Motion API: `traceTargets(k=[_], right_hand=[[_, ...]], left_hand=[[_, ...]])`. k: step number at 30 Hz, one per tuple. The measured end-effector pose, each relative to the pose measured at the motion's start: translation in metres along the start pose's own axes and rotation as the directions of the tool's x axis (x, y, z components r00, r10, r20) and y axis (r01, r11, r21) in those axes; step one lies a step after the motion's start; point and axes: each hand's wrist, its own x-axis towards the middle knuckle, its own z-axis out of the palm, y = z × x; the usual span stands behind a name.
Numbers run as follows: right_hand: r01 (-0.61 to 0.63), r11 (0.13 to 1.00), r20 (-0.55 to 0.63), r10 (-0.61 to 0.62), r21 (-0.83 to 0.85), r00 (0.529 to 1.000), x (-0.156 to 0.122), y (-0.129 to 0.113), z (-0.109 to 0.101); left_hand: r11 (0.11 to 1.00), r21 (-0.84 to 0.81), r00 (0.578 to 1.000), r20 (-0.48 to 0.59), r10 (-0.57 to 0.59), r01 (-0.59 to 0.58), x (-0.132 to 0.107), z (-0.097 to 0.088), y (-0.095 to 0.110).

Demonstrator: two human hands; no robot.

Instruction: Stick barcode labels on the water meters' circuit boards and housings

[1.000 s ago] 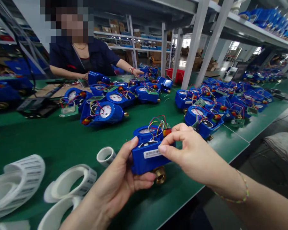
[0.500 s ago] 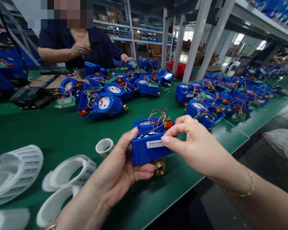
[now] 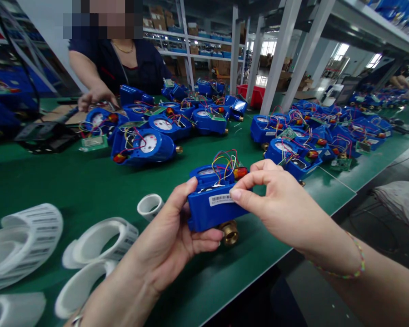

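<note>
Both forearms [image 3: 391,284] are appearing bare. The right hand [image 3: 279,204] is going bare, its wrist wearing a thin bracelet [image 3: 362,261] speckled yellow, green and red. The left hand [image 3: 177,238], also bare, is showing a shiny metallic band [image 3: 77,320] at its wrist, partly running out of view

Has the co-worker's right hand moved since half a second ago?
Yes: the co-worker's right hand has come down and leftward in view, nearer the black device.

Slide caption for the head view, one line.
Left hand holds a blue meter above a green table while the right hand touches its barcode label.
</note>
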Motion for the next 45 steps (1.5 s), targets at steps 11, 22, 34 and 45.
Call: traceTargets(k=[11, 22, 34, 45], right_hand=[[0.018, 1.0, -0.025, -0.019, -0.016, 1.0, -0.002, 0.002, 0.002], [0.07, 0.997, -0.072, -0.072, -0.035, 0.995, -0.005, 0.001, 0.003], [0.146, 0.988, -0.331, -0.119, 0.057, 0.936, -0.02, 0.015, 0.041], [0.064, 0.945, -0.376, 0.065, 0.321, 0.924, -0.01, 0.014, 0.054]], left_hand=[[1.0, 0.023, 0.999, 0.04, 0.019, -0.02, 0.0, -0.004, -0.001], [1.0, 0.003, 0.997, 0.073, 0.01, -0.01, 0.0, -0.003, 0.001], [1.0, -0.003, 0.998, 0.07, -0.002, 0.002, 0.001, -0.004, 0.002], [1.0, -0.005, 0.998, 0.067, -0.006, 0.006, 0.0, -0.006, 0.007]])
